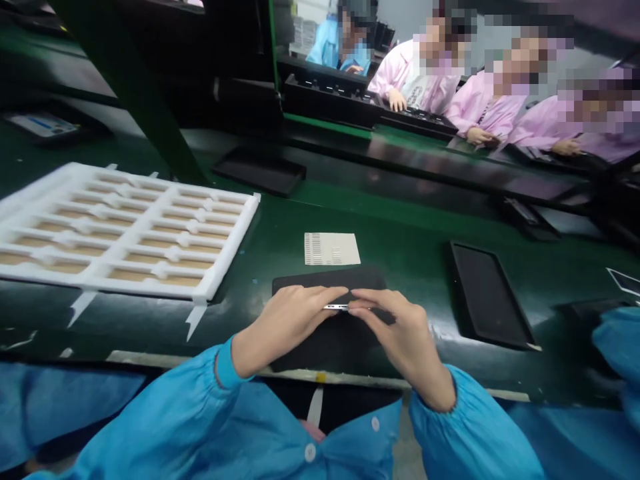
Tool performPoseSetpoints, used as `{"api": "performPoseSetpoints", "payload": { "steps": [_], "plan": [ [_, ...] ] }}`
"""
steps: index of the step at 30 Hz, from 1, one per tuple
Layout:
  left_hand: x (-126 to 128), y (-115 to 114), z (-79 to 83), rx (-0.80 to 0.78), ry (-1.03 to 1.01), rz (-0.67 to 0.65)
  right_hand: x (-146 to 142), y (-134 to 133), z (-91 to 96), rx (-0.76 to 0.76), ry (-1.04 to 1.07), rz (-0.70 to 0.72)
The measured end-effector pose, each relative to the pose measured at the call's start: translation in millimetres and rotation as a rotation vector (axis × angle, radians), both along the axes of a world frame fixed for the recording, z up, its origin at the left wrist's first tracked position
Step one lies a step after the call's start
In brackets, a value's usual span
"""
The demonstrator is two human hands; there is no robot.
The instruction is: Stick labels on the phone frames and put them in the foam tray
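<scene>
Between my two hands is a thin, flat device with a silvery edge (337, 307), seen edge-on above a black mat (320, 347). My left hand (293, 312) grips its left end, fingers over the top and thumb below. The fingers and thumb of my right hand (400, 327) pinch the right end. Most of the device is hidden by my fingers, so its exact kind cannot be made out. Just beyond the mat lies a pale label sheet (334, 249) with rows of small stickers along its left side.
A white foam tray (235, 247) with many slots stands at left. Black trays lie at right (490, 293) and farther back (260, 170). A green post (135, 93) slants over the bench. Co-workers in pink (400, 73) and blue sit across; a blue sleeve (620, 353) is at right.
</scene>
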State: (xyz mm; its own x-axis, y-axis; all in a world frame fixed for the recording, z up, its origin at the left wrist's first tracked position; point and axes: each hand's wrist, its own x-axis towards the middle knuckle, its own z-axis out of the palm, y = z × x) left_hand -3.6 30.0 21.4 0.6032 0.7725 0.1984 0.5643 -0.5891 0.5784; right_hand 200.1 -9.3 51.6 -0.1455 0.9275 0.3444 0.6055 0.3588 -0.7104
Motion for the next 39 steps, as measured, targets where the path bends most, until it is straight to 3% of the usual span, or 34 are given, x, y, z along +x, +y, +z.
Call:
{"api": "performPoseSetpoints", "payload": {
  "steps": [6, 13, 16, 19, 21, 23, 25, 28, 32, 35, 37, 39],
  "plan": [
    [0.4, 2.5, -0.9, 0.241, -0.182, -0.045, -4.3, 2.0, -18.0, 0.025, 0.01, -0.035],
    [6.1, 1.3, -3.9, 0.387, -0.143, -0.012, -6.2, -4.0, -22.9, -0.087, 0.214, -0.131],
    [6.2, 1.1, -4.3, 0.384, -0.128, 0.007, 31.5, -1.6, -28.1, 0.089, 0.098, -0.328],
    [5.1, 1.5, -4.7, 0.371, -0.097, 0.017, 101.8, -0.6, -52.6, 0.274, -0.194, -0.702],
    [5.0, 2.0, -5.3, 0.383, -0.059, 0.028, 150.0, -3.2, -77.3, 0.167, -0.453, -0.919],
    [5.7, 3.0, -5.9, 0.406, -0.022, 0.045, 185.5, -6.3, -99.5, -0.01, -0.593, -0.98],
    [6.7, 4.2, -6.3, 0.431, -0.004, 0.057, 202.6, -4.6, -111.7, -0.067, -0.647, -0.983],
    [7.5, 5.5, -6.5, 0.458, 0.005, 0.069, 197.1, 21.0, -107.1, -0.006, -0.658, -0.934],
    [6.7, 5.2, -6.5, 0.446, 0.009, 0.057, 159.7, 99.7, -81.8, 0.171, -0.547, -0.687],
    [6.4, 3.8, -6.2, 0.425, 0.009, 0.06, 124.9, 157.9, -72.6, 0.2, -0.514, -0.551],
    [6.8, 2.7, -6.1, 0.414, 0.013, 0.066, 101.0, 178.1, -74.1, 0.211, -0.464, -0.471],
    [7.3, 1.7, -6.4, 0.401, 0.021, 0.066, 79.0, 181.2, -79.4, 0.203, -0.402, -0.35]
  ]
}}
